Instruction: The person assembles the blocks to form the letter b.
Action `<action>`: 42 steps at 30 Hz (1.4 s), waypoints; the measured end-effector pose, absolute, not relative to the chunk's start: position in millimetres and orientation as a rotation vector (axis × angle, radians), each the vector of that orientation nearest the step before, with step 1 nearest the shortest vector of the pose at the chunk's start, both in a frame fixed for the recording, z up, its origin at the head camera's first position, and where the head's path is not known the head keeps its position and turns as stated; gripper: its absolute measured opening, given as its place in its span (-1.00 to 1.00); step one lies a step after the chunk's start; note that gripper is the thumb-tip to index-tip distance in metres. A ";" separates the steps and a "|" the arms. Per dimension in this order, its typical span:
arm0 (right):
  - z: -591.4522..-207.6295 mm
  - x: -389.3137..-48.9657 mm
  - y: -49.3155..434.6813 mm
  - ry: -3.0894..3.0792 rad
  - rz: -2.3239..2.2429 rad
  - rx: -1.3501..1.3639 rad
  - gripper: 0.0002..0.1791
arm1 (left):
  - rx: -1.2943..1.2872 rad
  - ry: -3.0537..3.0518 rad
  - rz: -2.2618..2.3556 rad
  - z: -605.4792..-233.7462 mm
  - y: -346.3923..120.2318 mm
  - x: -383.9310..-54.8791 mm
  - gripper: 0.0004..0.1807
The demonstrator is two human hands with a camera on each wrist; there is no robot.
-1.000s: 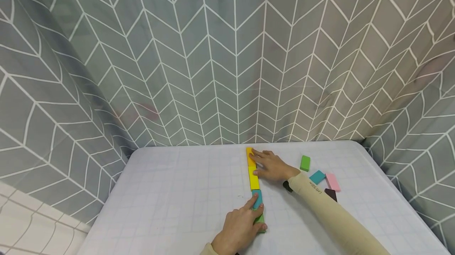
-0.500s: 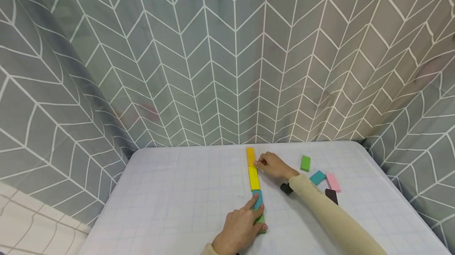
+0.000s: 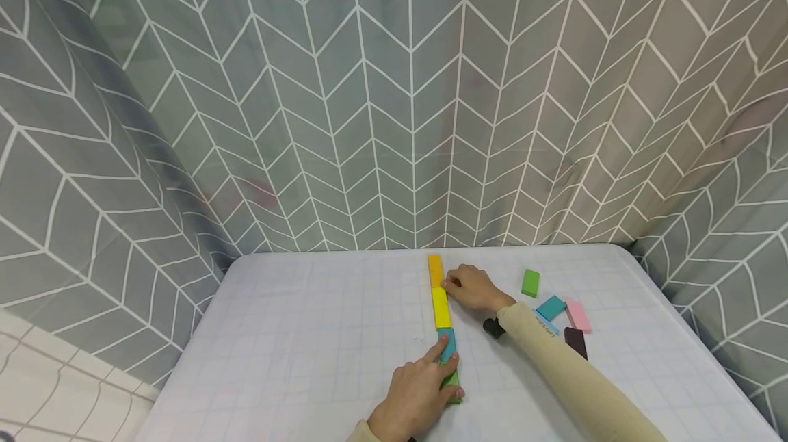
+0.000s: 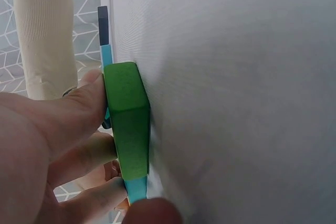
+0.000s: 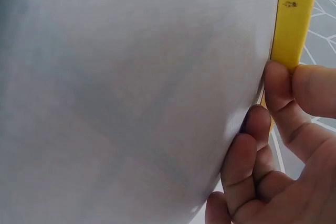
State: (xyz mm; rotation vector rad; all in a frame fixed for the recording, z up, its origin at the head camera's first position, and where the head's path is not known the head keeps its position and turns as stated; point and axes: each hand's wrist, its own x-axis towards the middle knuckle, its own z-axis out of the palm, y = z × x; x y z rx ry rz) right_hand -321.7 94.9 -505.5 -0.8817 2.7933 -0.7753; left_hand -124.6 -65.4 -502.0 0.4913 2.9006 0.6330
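A row of blocks runs away from me in the head view: green (image 3: 453, 380), blue (image 3: 447, 344), yellow (image 3: 440, 308) and orange (image 3: 435, 269), laid end to end. Fingers of my left hand (image 3: 411, 391) rest on the row's near part, one on the blue block, another and the thumb on the green. The left wrist view has the thumb on the green block's (image 4: 130, 135) upper side. My right hand (image 3: 475, 288) has curled fingers beside the yellow-orange seam. In the right wrist view, thumb and forefinger tips meet at the yellow block's (image 5: 294, 19) end, pinching nothing visible.
To the right lie loose blocks: green (image 3: 531, 282), teal (image 3: 550, 308), pink (image 3: 578, 316), light blue (image 3: 545, 322) partly under the sleeve, and dark brown (image 3: 575, 343). A black object (image 3: 493, 328) hangs at the right wrist. A patterned curtain (image 3: 382, 100) stands behind the white table (image 3: 308, 332).
My right hand has drawn its spread fingers off the orange and yellow blocks and curled them at the row's right side. The left hand and the row stay in place.
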 end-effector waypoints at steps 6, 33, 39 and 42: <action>-506.4 -322.3 96.1 2.795 -0.774 -0.890 -0.66 | 0.505 2.904 0.636 -502.2 -64.6 -124.8 -0.37; -476.4 -320.9 226.4 2.897 -0.578 -0.766 -0.42 | 0.424 2.862 0.647 -501.2 -65.5 -126.3 -0.33; -484.6 -318.8 229.2 2.944 -0.546 -0.728 -0.38 | 0.408 2.849 0.661 -500.7 -64.7 -126.7 -0.33; -485.9 -318.0 224.4 2.961 -0.570 -0.699 -0.30 | 0.422 2.855 0.660 -501.1 -64.0 -126.5 -0.33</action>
